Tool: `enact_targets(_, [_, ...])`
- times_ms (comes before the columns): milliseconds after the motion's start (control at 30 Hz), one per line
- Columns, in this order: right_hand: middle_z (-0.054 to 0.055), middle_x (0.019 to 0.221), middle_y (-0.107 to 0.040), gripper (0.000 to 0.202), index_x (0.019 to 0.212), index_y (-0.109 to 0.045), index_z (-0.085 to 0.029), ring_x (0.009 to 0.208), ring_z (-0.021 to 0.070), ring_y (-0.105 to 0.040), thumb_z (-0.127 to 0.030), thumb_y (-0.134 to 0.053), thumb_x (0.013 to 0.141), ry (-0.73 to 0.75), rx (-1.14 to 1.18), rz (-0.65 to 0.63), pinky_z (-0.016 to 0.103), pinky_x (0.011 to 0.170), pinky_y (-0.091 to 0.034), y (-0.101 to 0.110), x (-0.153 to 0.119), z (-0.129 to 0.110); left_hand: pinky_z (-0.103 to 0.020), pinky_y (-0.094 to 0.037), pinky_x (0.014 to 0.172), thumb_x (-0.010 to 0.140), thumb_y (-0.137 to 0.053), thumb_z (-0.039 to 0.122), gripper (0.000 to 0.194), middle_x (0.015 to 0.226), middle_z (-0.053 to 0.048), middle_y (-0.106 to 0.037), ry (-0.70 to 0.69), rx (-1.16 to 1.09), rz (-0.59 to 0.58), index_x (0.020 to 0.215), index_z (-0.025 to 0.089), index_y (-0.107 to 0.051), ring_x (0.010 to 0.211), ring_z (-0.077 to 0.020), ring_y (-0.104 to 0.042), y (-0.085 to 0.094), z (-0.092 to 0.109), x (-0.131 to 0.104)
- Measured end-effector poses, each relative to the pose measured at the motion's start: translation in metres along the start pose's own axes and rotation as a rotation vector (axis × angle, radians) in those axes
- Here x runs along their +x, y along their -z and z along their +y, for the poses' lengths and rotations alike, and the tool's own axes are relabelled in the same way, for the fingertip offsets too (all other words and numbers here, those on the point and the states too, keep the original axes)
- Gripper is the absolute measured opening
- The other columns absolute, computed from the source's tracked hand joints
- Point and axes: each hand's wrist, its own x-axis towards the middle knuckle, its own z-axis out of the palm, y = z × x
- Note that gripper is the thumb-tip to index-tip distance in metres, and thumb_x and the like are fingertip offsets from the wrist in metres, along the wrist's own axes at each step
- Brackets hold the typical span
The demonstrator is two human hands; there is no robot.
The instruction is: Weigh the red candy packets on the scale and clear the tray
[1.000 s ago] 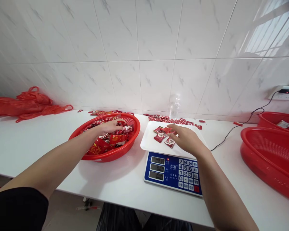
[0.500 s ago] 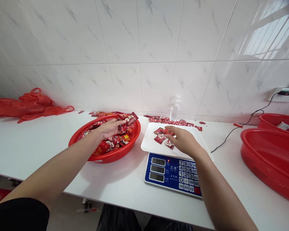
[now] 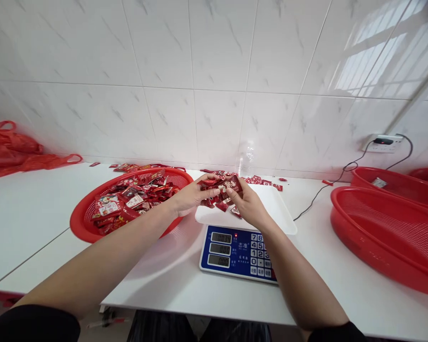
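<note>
My left hand (image 3: 196, 194) is closed around several small red candy packets, held above the scale's white tray (image 3: 271, 209). My right hand (image 3: 248, 203) pinches a dark red candy packet (image 3: 232, 184) with white lettering, right beside the left hand's bunch. Beneath the hands, a few packets (image 3: 236, 212) lie on the tray, partly hidden. The scale's blue panel (image 3: 240, 251) faces me with lit displays. To the left, a red plastic basket (image 3: 82, 213) holds a heap of mixed red packets (image 3: 131, 199).
Loose packets (image 3: 257, 180) lie along the wall near a clear bottle (image 3: 247, 161). Red plastic bags (image 3: 14, 149) sit at far left. On the right stand red baskets (image 3: 371, 242), with a black cable (image 3: 317, 192) running to a wall socket (image 3: 381, 143).
My left hand has moved right from over the basket to above the tray, carrying packets. My right hand has lifted off the tray and now grips a packet. The view has turned slightly right.
</note>
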Motion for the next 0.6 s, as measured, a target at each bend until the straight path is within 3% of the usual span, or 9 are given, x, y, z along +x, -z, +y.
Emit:
enact_targets(233, [0.005,0.099,-0.069,0.026,0.107,-0.056,-0.02,0.088,0.0178,-0.065,-0.038,-0.048,0.09,0.042,-0.036,0.12,0.032,0.081,-0.051,0.01,0.007,0.005,-0.024,-0.053,0.053,0.073,-0.078,0.025,0.03,0.094,-0.002,-0.068,-0.04,-0.219,0.031,0.097,0.022,-0.06,0.072,-0.0152,-0.066,-0.017,-0.013,0.007])
enact_targets(433, [0.008,0.105,-0.068,0.03,0.11,-0.053,-0.02,0.09,0.0173,-0.066,-0.041,-0.041,0.092,-0.037,0.087,0.164,0.03,0.074,-0.053,0.018,0.01,0.002,-0.018,-0.046,0.044,0.073,-0.077,0.027,0.03,0.087,0.002,-0.068,-0.113,-0.294,0.2,0.097,0.024,-0.059,0.063,-0.0115,-0.063,-0.016,-0.021,0.007])
enact_targets(500, [0.008,0.108,-0.067,0.031,0.11,-0.054,-0.02,0.092,0.0181,-0.065,-0.042,-0.042,0.091,-0.027,0.011,0.231,0.03,0.073,-0.053,0.028,0.01,0.003,-0.018,-0.044,0.044,0.072,-0.077,0.03,0.032,0.084,0.002,-0.068,-0.135,-0.338,0.263,0.097,0.023,-0.058,0.059,-0.0099,-0.061,-0.012,-0.022,0.004])
enact_targets(600, [0.006,0.104,-0.068,0.028,0.107,-0.06,-0.022,0.094,0.0206,-0.063,-0.039,-0.046,0.089,-0.031,-0.29,0.293,0.034,0.078,-0.049,0.049,0.01,0.008,-0.017,-0.045,0.046,0.07,-0.078,0.031,0.037,0.083,0.002,-0.067,-0.175,-0.389,0.301,0.099,0.024,-0.057,0.059,-0.0095,-0.061,-0.006,-0.025,-0.002])
